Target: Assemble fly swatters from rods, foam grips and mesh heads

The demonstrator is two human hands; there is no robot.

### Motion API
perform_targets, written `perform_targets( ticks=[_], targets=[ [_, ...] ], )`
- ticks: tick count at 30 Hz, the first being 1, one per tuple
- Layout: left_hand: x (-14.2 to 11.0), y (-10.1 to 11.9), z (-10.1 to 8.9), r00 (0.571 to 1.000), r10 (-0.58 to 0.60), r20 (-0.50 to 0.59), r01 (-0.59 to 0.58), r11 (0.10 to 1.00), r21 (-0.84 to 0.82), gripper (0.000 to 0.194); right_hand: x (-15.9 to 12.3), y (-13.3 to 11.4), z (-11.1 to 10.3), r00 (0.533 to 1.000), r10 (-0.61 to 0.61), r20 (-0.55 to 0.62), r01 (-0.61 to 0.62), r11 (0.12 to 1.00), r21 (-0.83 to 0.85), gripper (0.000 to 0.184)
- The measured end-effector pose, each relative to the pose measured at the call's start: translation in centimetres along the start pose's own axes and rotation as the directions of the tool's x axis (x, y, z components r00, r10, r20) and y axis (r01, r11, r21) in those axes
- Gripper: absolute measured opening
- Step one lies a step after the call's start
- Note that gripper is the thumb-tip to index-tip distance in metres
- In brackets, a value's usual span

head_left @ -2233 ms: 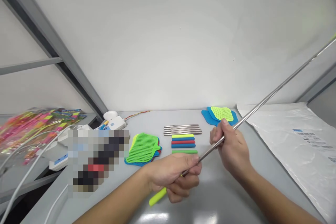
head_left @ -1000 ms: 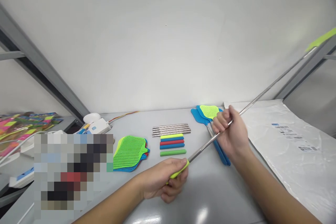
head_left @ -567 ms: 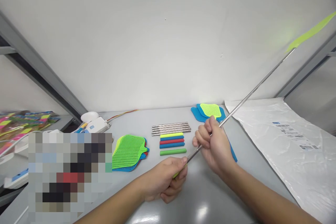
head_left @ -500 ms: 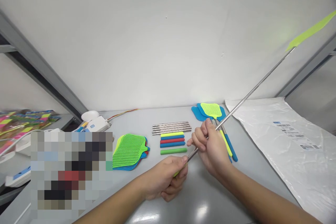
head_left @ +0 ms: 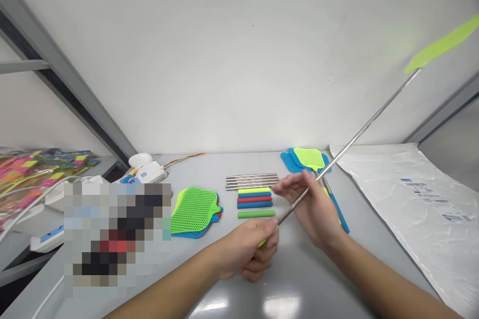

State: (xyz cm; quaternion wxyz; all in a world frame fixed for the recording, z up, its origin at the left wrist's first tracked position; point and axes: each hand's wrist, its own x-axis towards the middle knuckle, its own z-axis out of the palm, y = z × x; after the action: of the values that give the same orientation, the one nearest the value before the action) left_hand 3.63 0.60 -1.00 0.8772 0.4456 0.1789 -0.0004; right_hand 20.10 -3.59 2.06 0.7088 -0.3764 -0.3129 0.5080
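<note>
My left hand (head_left: 247, 249) is wrapped around the yellow-green handle of a fly swatter (head_left: 361, 133). Its long metal rod slants up to the right, ending in a yellow-green head seen nearly edge-on. My right hand (head_left: 316, 209) lies against the rod with fingers stretched out, not wrapped around it. Beyond the hands lie several thin metal rods (head_left: 252, 181) in a row. In front of them are coloured handle grips, among them a green grip (head_left: 256, 214). Loose swatter heads are stacked at left, a green head (head_left: 196, 209) on top.
Behind my right hand lie assembled swatters with blue and yellow-green heads (head_left: 310, 158). A white plastic bag (head_left: 404, 209) covers the table's right side. At left are a white power strip (head_left: 47, 241), cables, a blurred-out patch and colourful packages (head_left: 33, 179). A white wall stands behind.
My right hand's fingers have uncurled from the rod and straightened. My left hand keeps its hold on the handle. The view has shifted slightly, moving the table items to the right.
</note>
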Motion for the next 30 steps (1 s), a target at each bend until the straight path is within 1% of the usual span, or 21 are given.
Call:
perform_targets(
  ticks=[2, 3, 6, 10, 15, 17, 20, 22, 24, 26, 27, 28, 30],
  targets=[
    [-0.1, 0.0, 0.1, 1.000, -0.019, 0.005, 0.019, 1.000, 0.014, 0.049, 0.6, -0.9, -0.5, 0.996, -0.047, -0.075, 0.047, 0.999, -0.009, 0.034],
    [-0.1, 0.0, 0.1, 1.000, -0.025, 0.004, 0.025, 1.000, 0.018, 0.049, 0.7, -1.0, -0.7, 0.995, -0.048, -0.090, 0.046, 0.999, -0.015, 0.034],
    [-0.1, -0.1, 0.0, 0.999, -0.033, 0.005, 0.033, 0.999, 0.014, 0.049, 0.8, -0.4, -0.8, 0.995, -0.054, -0.082, 0.053, 0.998, -0.022, 0.040],
    [-0.1, -0.3, -0.1, 0.999, -0.031, 0.013, 0.031, 0.999, 0.007, 0.048, -0.1, 1.3, -0.1, 0.999, -0.049, -0.008, 0.049, 0.998, -0.039, 0.046],
    [0.0, -0.6, -0.4, 1.000, -0.006, 0.029, 0.006, 1.000, 0.005, 0.046, -1.9, 3.0, 0.8, 0.991, 0.060, 0.119, -0.047, 0.993, -0.110, 0.058],
    [0.0, -0.5, -0.5, 0.999, -0.010, 0.037, 0.010, 1.000, -0.001, 0.046, -2.2, 3.3, 0.9, 0.986, 0.077, 0.149, -0.057, 0.990, -0.131, 0.060],
    [-0.1, -0.3, -0.5, 0.999, -0.003, 0.044, 0.004, 1.000, -0.014, 0.046, -1.7, 2.6, 0.6, 0.986, 0.047, 0.158, -0.016, 0.981, -0.192, 0.056],
    [-0.2, 0.0, -0.6, 0.998, -0.014, 0.054, 0.014, 1.000, -0.013, 0.046, -0.8, 1.5, 0.0, 0.992, -0.003, 0.129, 0.026, 0.984, -0.179, 0.054],
    [-0.3, 0.1, -0.8, 0.997, -0.043, 0.065, 0.043, 0.999, 0.003, 0.047, 0.1, 0.2, -0.6, 0.996, -0.077, 0.042, 0.081, 0.990, -0.114, 0.053],
    [-0.3, 0.2, -1.0, 0.996, -0.068, 0.066, 0.066, 0.998, 0.020, 0.047, 0.9, -0.8, -1.2, 0.987, -0.145, -0.062, 0.140, 0.987, -0.074, 0.050],
    [-0.3, 0.2, -1.1, 0.995, -0.076, 0.062, 0.075, 0.997, 0.026, 0.047, 1.1, -1.1, -1.3, 0.983, -0.162, -0.091, 0.157, 0.986, -0.065, 0.048],
    [-0.4, 0.2, -1.1, 0.995, -0.082, 0.057, 0.080, 0.996, 0.030, 0.047, 1.2, -1.2, -1.3, 0.981, -0.167, -0.099, 0.162, 0.985, -0.057, 0.048],
    [-0.4, 0.2, -1.2, 0.994, -0.091, 0.052, 0.090, 0.995, 0.037, 0.047, 0.9, -0.7, -1.0, 0.984, -0.164, -0.070, 0.161, 0.986, -0.037, 0.049]
  ],
)
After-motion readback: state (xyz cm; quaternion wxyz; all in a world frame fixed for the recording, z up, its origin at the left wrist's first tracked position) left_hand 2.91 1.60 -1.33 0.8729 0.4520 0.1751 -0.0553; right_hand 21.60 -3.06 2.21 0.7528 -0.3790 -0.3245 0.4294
